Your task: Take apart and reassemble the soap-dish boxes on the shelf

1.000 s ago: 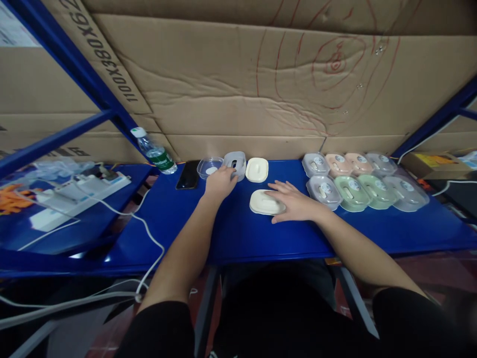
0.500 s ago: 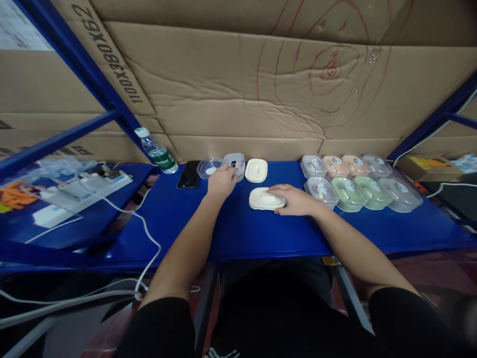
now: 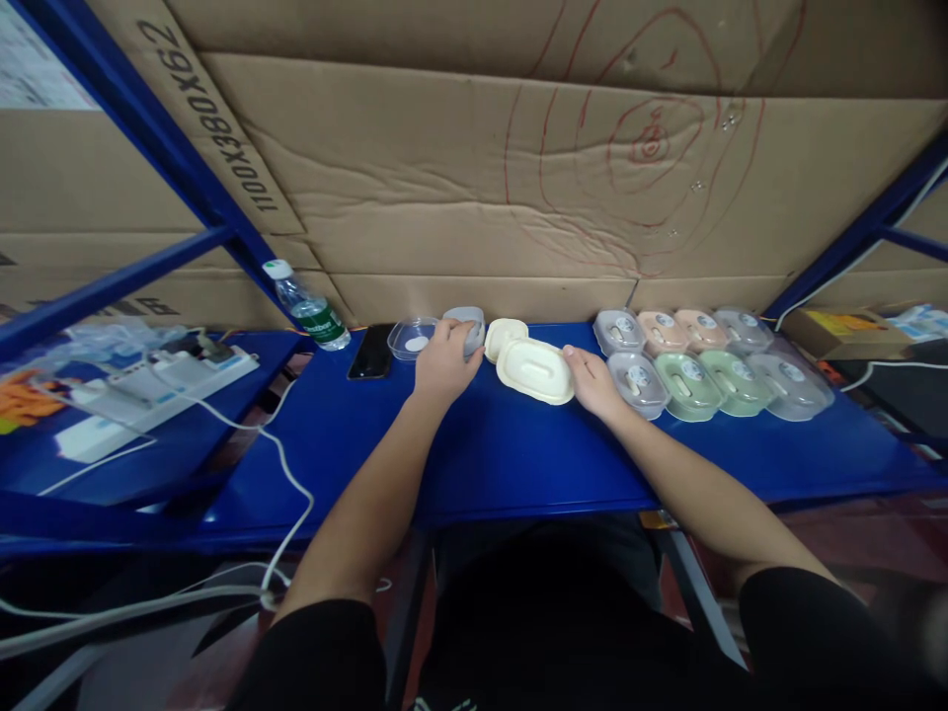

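My right hand (image 3: 592,383) is closed on the right edge of a cream oval-cornered tray (image 3: 536,371), thumb on top, and holds it tilted up off the blue table. Its far left corner covers part of a second cream piece (image 3: 504,334) lying behind it. At the back, my left hand (image 3: 448,361) has its fingers wrapped round a small grey piece (image 3: 474,339) in front of a grey box (image 3: 465,315); the fingers hide much of both. A clear plastic lid (image 3: 412,339) with a white round spot lies left of that hand.
Two rows of lidded boxes (image 3: 690,383) in grey, peach and green stand at the right. A black phone (image 3: 371,352) and a water bottle (image 3: 317,314) are at the left, with a white power strip (image 3: 159,400) beyond. Cardboard (image 3: 430,168) walls the back of the blue table (image 3: 518,464).
My right hand has lifted the cream tray from the table and tilted it, bringing it over the other cream piece's edge. My left hand has shifted slightly, fingers now around the small grey piece.
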{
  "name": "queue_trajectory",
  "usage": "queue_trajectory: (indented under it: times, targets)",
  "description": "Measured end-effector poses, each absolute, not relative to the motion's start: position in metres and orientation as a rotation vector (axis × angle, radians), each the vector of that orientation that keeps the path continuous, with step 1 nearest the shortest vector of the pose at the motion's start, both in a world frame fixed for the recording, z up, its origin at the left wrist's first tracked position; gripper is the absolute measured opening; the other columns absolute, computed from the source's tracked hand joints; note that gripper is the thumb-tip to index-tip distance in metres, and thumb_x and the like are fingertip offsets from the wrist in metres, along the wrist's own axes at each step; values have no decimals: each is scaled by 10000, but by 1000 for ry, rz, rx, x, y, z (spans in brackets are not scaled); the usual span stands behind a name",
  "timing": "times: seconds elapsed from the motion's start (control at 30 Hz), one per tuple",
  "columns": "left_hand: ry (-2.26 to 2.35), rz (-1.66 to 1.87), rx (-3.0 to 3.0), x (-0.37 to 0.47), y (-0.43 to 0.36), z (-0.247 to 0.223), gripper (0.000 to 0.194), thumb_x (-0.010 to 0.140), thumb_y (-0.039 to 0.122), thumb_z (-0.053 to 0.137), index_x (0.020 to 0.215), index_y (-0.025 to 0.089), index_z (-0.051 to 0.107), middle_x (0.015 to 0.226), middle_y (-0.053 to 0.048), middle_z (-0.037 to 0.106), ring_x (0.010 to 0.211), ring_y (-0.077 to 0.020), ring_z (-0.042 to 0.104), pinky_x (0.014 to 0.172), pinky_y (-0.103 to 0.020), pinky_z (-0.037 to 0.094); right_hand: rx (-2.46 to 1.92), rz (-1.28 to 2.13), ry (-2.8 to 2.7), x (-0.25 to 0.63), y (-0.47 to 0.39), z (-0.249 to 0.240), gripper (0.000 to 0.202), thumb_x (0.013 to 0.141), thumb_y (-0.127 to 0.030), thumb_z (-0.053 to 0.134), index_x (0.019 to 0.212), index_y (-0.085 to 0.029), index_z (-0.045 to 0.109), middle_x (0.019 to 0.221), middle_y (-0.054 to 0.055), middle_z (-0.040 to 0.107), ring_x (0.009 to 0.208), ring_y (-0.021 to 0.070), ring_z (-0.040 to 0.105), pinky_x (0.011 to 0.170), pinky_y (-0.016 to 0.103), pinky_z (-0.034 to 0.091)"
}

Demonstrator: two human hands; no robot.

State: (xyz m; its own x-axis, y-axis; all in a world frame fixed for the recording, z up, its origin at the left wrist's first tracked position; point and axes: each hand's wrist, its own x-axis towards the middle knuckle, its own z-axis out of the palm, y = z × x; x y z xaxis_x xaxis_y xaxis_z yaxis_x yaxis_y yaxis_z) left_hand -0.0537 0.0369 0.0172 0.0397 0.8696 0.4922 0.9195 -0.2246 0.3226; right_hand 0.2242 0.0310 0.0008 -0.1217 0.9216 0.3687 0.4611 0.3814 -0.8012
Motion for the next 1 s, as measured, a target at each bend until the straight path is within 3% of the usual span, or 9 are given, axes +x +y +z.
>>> queue_trajectory:
  times: [0.13, 0.23, 0.4, 0.53, 0.63, 0.8, 1.0]
  targets:
    - [-1923, -938, -2201, -54, 37, 18, 463, 921, 356, 691, 1364, 232, 631, 1383, -148, 572, 1191, -328, 652, 922, -434, 587, -1152, 868, -1472, 214, 33, -3, 572, 970, -755, 416, 748, -240, 532, 624, 8, 597, 559, 189, 588, 528, 321, 496]
    - [-1997, -893, -2162, -59, 38, 17, 439, 929, 378, 679, 1343, 234, 648, 1403, -135, 570, 1175, -310, 664, 947, -424, 582, -1133, 1140, -1253, 199, 36, 0, 398, 998, -619, 496, 893, -239, 550, 580, -36, 595, 445, 160, 588, 443, 289, 517]
    - [-2052, -826, -2137, -66, 41, 14, 429, 945, 399, 660, 1342, 234, 654, 1416, -118, 574, 1181, -292, 666, 982, -410, 574, -1167, 1408, -1057, 172, 55, 13, 81, 1021, -277, 537, 967, -217, 537, 687, -6, 697, 574, 154, 722, 548, 266, 618]
    - [-2058, -779, -2156, -69, 43, 11, 427, 956, 371, 650, 1357, 223, 647, 1414, -126, 578, 1188, -297, 663, 987, -416, 571, -1202, 1437, -1037, 157, 76, 15, 103, 1027, -244, 527, 928, -213, 531, 719, 6, 695, 589, 145, 722, 599, 274, 630]
    - [-2075, -753, -2170, -71, 44, 11, 410, 958, 347, 650, 1346, 213, 651, 1420, -129, 574, 1194, -300, 661, 998, -416, 563, -1310, 1280, -1280, 156, 85, 5, 185, 1013, -371, 559, 922, -210, 569, 764, 24, 687, 638, 171, 719, 650, 326, 629]
    - [-2078, -752, -2207, -71, 46, 11, 351, 945, 289, 670, 1283, 193, 672, 1399, -125, 576, 1181, -290, 666, 979, -408, 570, -1524, 438, -1822, 174, 84, -17, 458, 838, -639, 720, 989, -210, 663, 1011, 99, 697, 981, 285, 698, 890, 458, 577]
    - [-2061, -758, -2235, -72, 51, 5, 284, 948, 271, 662, 1219, 195, 694, 1374, -122, 591, 1169, -285, 667, 973, -402, 562, -1258, 208, -2071, 181, 87, -30, 615, 890, -583, 700, 1371, -214, 597, 1402, 160, 581, 1325, 333, 561, 1113, 498, 471]
